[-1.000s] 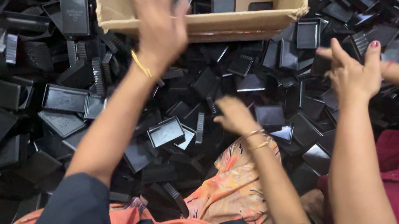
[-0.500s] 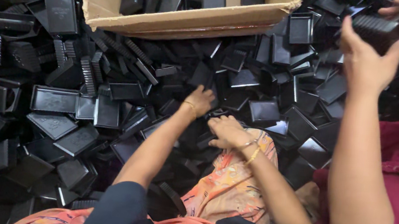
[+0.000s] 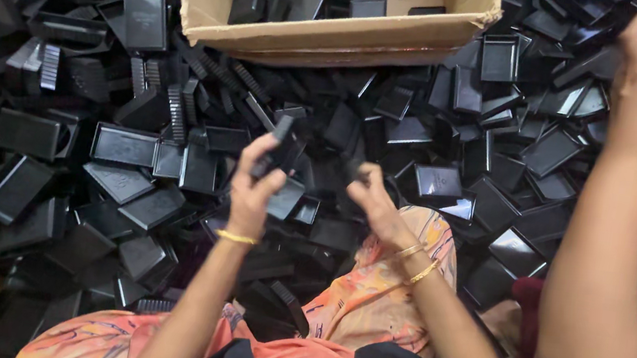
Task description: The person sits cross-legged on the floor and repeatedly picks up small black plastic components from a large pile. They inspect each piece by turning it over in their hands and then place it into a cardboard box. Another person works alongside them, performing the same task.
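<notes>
Pile of black plastic parts (image 3: 125, 153) covers nearly whole view, heaped loose, trays and lids at all angles. Cardboard box (image 3: 328, 41) at top centre, open, sitting on the pile, partly filled w/ same black parts. Co-worker's arm (image 3: 602, 266) at right edge, maroon sleeve, raised; that hand grips a black piece at top right corner. Patterned orange garment (image 3: 375, 310) at bottom centre, between wearer's forearms.

Left hand (image 3: 255, 191): raised above pile, centre-left, fingers curled shut around a small black part (image 3: 280, 149), held approx upright, upper end sticking out above fingers. Gold bangle at wrist.

Right hand (image 3: 373, 203): just beside left, not touching it. Fingers bent inward; a dark piece near fingertips, but cannot tell if gripped or part of pile behind. Two bangles on wrist.
</notes>
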Action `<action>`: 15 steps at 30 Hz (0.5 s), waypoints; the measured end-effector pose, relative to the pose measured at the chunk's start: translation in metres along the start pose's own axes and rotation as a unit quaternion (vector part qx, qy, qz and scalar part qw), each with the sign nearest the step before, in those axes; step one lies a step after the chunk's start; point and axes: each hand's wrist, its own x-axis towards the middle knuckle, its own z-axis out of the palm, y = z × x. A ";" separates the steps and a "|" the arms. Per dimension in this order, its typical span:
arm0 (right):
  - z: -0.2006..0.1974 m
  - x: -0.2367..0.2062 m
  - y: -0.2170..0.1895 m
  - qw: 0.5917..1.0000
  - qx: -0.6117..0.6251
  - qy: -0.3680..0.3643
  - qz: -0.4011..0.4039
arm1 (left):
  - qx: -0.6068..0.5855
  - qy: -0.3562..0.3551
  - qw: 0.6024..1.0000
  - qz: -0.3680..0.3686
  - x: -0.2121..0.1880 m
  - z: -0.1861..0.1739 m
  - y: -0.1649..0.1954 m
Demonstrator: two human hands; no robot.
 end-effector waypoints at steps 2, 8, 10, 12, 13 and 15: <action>0.013 -0.004 -0.003 0.966 0.255 0.017 -0.031 | 0.166 -0.066 0.968 0.176 -0.022 0.015 0.005; 0.043 -0.010 -0.016 0.949 0.276 0.027 -0.152 | 0.322 -0.124 0.911 0.226 -0.051 0.050 0.011; 0.050 -0.014 -0.020 0.953 0.226 0.050 -0.193 | 0.272 -0.068 0.932 0.227 -0.053 0.056 0.013; 0.056 -0.021 -0.022 0.961 0.042 0.093 -0.258 | 0.243 -0.033 0.943 0.224 -0.053 0.057 0.014; 0.059 -0.023 -0.022 0.950 -0.051 0.113 -0.286 | 0.241 -0.027 0.945 0.219 -0.052 0.057 0.015; 0.062 -0.027 -0.023 0.960 0.073 0.105 -0.248 | 0.212 -0.034 0.954 0.206 -0.052 0.053 0.016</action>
